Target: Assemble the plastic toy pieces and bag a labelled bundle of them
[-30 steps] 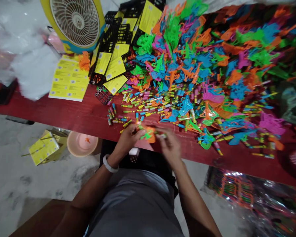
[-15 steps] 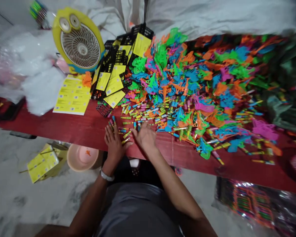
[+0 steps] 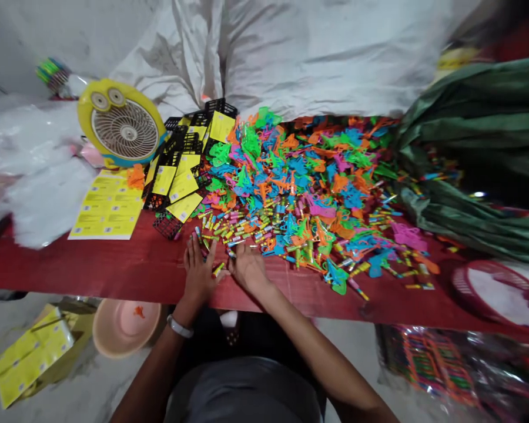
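"What's your table (image 3: 127, 264) like?"
"Red. Before me lie small tubes (image 3: 255, 223), and beyond them a heap of bright plastic pieces (image 3: 300, 176)."
"On your left?"
"A yellow sheet (image 3: 108, 204), a fan (image 3: 129, 134) and black plastic trays (image 3: 193, 143)."
"And your right?"
"A red basket (image 3: 462, 282), near the table's end."

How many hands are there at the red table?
2, both over the table: the left hand, a white bracelet on its wrist, and the right hand beside it, a small yellow tube between them. No others show.
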